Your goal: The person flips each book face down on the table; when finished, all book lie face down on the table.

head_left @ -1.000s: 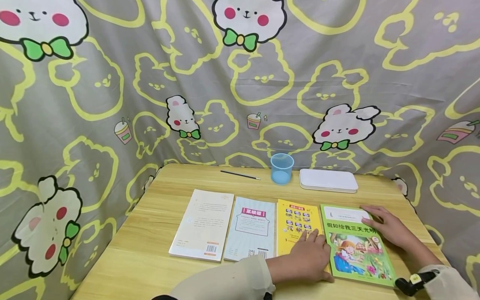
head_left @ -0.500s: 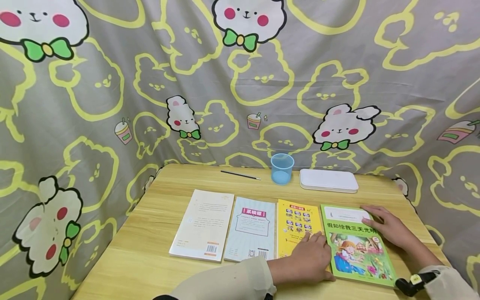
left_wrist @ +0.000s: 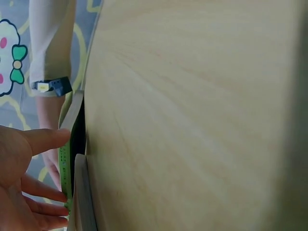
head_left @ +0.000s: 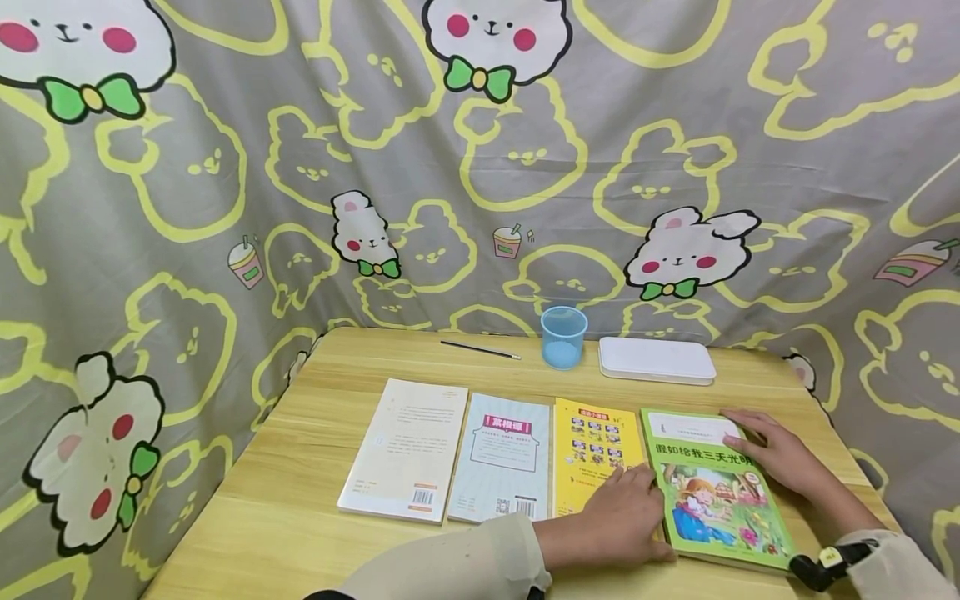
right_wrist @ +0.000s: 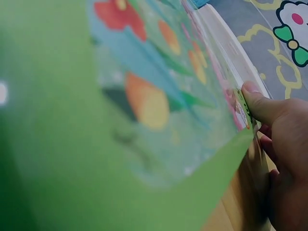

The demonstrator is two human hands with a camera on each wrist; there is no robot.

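A green picture-covered book lies at the right end of a row of books. My left hand lies over the lower right part of a yellow book, and its fingertips touch the green book's left edge. In the left wrist view, the left thumb and straight fingers reach that edge, apart from each other. My right hand holds the green book's upper right edge. The right wrist view has its thumb on the cover, with the other fingers partly hidden beside the edge.
Left of the yellow book lie a pale blue book and a cream book. Along the back of the wooden table are a pencil, a blue translucent cup and a white case. A patterned curtain hangs behind.
My left hand has shifted slightly right, and the green book's lower end has moved a little right with it. The right hand stays at the same edge.
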